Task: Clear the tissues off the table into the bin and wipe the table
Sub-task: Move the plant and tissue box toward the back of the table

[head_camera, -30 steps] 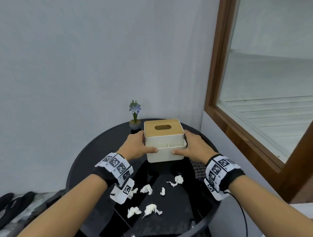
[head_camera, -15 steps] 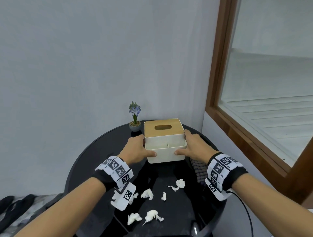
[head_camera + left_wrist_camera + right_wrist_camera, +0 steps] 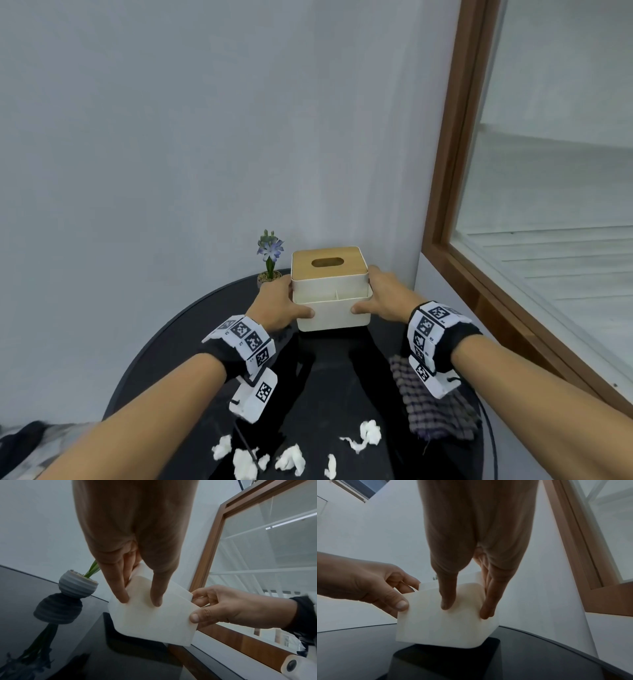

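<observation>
tissues [image 3: 293,459]: head view, crumpled white scraps on the black table [image 3: 164,349], near side of the tissue box [image 3: 330,287], well apart from it, none binned yet
tissue box: head view, far side of the table, just beside the potted flower [image 3: 270,258]
left hand [image 3: 277,305]: thumb and fingers curled round the box's left side
right hand [image 3: 385,296]: curled round its right side
cloth [image 3: 428,401]: checked, nearer than the box, on its right
step: judged, shifting the box clear before clearing the tissues
left wrist view: box [image 3: 150,616] clamped from both sides
right wrist view: box bottom [image 3: 443,626] looks just off the table
next: set the box down, gather the tissues; bin not in view
writing: none readable; only coded wristband markers
</observation>
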The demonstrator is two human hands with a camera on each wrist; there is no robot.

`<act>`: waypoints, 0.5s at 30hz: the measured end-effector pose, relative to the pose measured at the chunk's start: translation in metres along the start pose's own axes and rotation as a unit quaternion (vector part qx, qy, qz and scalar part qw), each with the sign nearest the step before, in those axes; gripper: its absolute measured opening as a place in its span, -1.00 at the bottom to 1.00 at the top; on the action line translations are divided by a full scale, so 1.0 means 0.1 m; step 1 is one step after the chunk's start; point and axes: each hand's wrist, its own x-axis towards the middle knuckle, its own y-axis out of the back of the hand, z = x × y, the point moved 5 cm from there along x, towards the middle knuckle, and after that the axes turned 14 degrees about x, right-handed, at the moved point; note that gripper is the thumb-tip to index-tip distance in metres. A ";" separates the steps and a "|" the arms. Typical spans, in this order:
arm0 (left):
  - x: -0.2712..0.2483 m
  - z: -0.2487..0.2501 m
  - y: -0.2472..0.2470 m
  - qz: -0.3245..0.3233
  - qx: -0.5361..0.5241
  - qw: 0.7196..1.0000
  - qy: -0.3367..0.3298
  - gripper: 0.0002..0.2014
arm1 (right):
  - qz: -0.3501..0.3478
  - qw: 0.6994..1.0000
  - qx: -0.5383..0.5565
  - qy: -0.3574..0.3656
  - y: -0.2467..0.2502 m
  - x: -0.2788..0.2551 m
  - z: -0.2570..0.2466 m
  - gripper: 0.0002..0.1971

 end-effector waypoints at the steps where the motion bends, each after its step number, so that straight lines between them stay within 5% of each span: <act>1: 0.04 -0.02 -0.01 0.001 0.000 1.000 0.002 -0.44 | -0.002 1.000 -0.003 0.000 -0.01 0.05 0.02 -0.26; 15: 0.45 -0.10 -0.07 0.017 0.043 0.999 0.008 -0.54 | -0.007 1.000 0.014 -0.022 -0.09 0.48 0.14 -0.31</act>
